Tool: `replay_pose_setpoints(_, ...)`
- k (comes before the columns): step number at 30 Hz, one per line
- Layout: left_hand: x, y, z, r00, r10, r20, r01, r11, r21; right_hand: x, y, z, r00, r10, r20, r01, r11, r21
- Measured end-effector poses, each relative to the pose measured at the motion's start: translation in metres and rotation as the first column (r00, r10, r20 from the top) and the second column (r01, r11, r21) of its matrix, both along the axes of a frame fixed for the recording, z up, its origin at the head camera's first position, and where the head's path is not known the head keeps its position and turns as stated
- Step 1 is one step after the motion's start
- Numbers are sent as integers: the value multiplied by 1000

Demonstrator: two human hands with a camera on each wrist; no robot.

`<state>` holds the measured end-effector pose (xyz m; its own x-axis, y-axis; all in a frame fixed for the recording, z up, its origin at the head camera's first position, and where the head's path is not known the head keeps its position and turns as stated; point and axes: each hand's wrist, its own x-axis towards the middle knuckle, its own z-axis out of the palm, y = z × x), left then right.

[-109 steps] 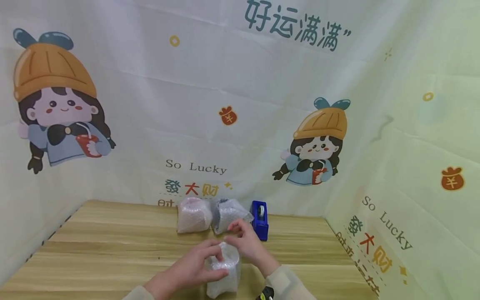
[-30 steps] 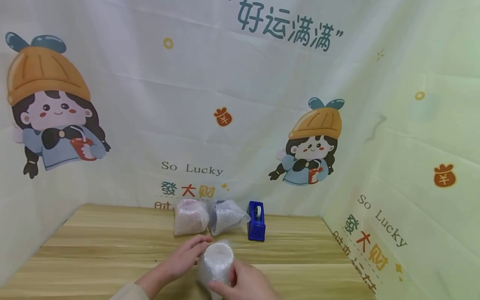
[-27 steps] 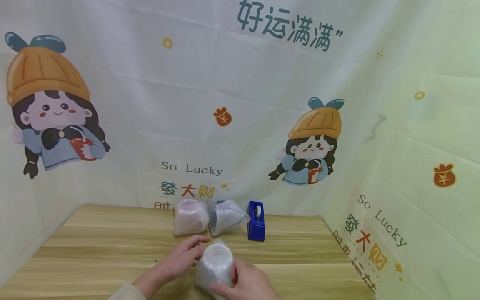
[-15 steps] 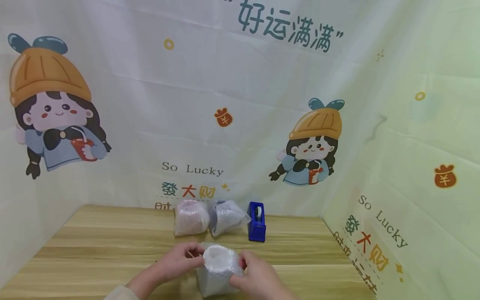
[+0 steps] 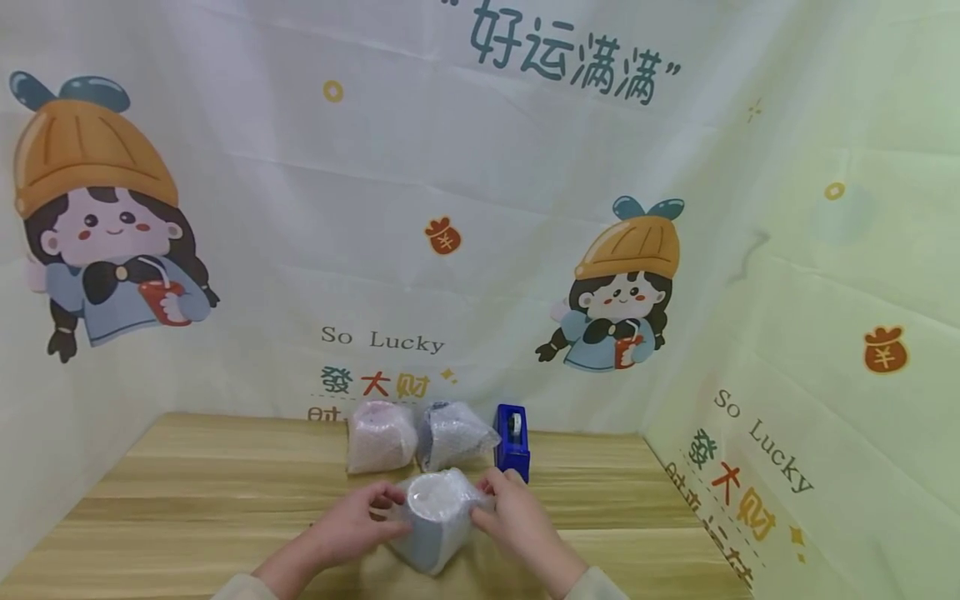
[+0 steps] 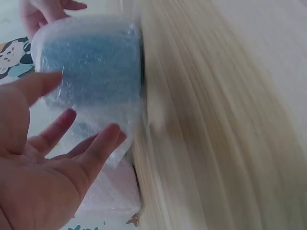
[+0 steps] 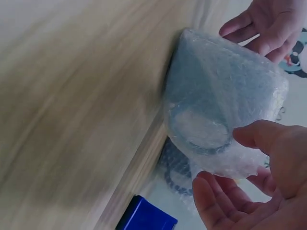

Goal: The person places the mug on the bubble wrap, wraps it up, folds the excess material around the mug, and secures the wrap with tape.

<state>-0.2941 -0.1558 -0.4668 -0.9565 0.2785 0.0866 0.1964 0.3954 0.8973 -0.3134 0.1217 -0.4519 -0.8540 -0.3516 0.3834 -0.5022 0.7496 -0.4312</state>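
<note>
A blue mug wrapped in bubble wrap (image 5: 435, 525) sits on the wooden table between my hands, its round white end facing up. A ring-shaped handle (image 7: 201, 129) shows through the wrap in the right wrist view. My right hand (image 5: 517, 517) pinches the loose wrap by the handle side, thumb on the near face and fingers behind. My left hand (image 5: 352, 525) is at the opposite side, its fingers loosely bent and spread by the wrap. In the left wrist view the left thumb (image 6: 45, 85) overlaps the mug; whether it touches cannot be told.
Behind the mug stand two more bubble-wrapped items, one pinkish (image 5: 382, 437) and one dark-patterned (image 5: 453, 437). A blue tape dispenser (image 5: 513, 442) stands to their right. Printed cloth (image 5: 300, 208) hangs around the back and sides of the wooden table (image 5: 225, 475).
The wrapped mug has turned, its blue side now facing me and its handle side to the right. My right hand has shifted from its right side to the loose wrap there.
</note>
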Motion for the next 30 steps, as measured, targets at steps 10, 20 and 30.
replay_pose_setpoints(10, -15, 2, -4, 980, 186, -69, -187, 982, -8, -61, -17, -51, 982, -55, -179, 59, 998, 19)
replay_pose_setpoints(20, -25, -7, -8, 967, 232, -104, -240, 968, -70, -142, -24, -126, 963, -151, -224, 161, 987, 26)
replay_pose_setpoints(30, -28, -12, -12, 969, 227, -103, -236, 968, -86, -112, -33, -100, 948, -135, -287, 147, 989, 19)
